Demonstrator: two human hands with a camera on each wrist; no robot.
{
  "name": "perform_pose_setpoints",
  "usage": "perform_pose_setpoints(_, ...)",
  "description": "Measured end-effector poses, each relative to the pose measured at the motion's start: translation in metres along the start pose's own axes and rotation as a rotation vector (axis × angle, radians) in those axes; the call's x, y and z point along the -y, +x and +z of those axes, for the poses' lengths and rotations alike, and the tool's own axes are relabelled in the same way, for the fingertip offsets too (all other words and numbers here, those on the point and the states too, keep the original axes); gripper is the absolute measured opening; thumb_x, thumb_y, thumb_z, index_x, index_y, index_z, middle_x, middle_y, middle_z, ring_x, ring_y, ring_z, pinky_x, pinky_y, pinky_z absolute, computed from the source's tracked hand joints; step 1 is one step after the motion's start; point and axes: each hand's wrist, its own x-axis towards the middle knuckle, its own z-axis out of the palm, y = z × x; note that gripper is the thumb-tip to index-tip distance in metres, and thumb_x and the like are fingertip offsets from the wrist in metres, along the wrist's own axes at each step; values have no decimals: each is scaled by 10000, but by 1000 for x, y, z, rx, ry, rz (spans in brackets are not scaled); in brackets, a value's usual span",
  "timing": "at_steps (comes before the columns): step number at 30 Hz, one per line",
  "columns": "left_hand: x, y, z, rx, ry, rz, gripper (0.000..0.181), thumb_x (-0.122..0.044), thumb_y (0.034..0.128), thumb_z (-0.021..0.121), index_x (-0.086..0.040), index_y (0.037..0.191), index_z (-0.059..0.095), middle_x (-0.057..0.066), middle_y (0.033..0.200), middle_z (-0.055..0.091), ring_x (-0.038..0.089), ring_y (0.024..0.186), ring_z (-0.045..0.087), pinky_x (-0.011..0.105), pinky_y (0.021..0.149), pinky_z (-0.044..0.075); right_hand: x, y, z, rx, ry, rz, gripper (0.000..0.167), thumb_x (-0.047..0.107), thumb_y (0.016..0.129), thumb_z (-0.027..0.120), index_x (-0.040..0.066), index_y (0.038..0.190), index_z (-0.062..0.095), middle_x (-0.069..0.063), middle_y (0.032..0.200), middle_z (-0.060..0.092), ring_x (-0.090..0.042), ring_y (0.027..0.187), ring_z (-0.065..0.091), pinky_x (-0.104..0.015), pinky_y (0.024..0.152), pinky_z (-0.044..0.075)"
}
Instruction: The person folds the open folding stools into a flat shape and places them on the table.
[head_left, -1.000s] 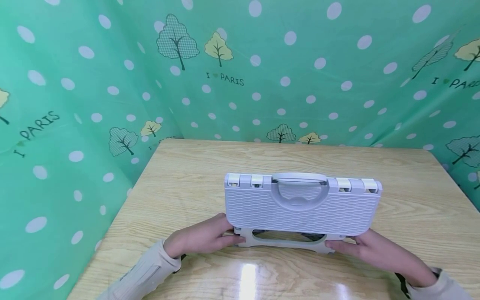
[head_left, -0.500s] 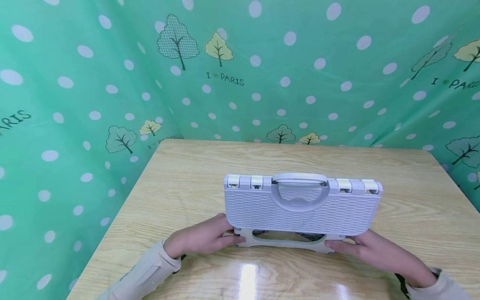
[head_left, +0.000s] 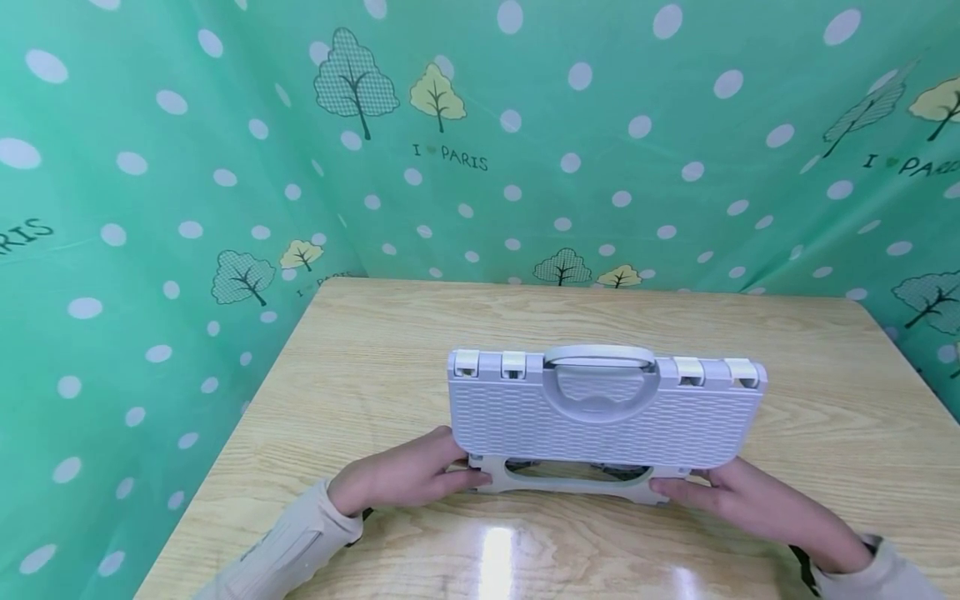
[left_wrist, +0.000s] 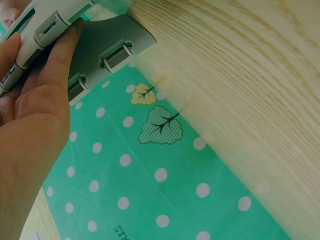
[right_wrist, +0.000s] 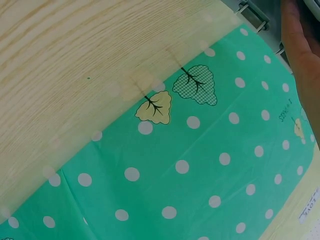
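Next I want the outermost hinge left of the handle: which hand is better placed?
Probably the left hand: it holds the left end of the lower frame, below that hinge. The right hand holds the opposite end and could steady it.

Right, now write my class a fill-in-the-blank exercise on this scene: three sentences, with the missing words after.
1. The left hand grips the left end of the folding stool; the right hand grips its ____ end.
2. The curtain has the city name ____ printed on it.
3. The table shows a ____ grain.

Missing words: right; PARIS; wood.
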Motion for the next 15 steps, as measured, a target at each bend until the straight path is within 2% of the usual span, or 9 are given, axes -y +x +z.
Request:
perform_pose_setpoints(7,0,0,0,-2,16,12,546,-152,1028,549,-163,1538,353,-26,1527,432,77,1173,517,281,1003,468,-1,-1,1,9,20,13,585,37,929,675,189,1447,448,79,1380,554,-30,1200,549,-191,890,495)
perform_pose_setpoints(15,1,0,1,-2,9,22,554,-145,1029,543,-163,1543,338,-25,1539,417,90,1243,504,302,1044,453,-2,0,0,24,45,4,583,20,938,656,176,1459,444,82,1400,549,-38,1210,552,-195,899,501)
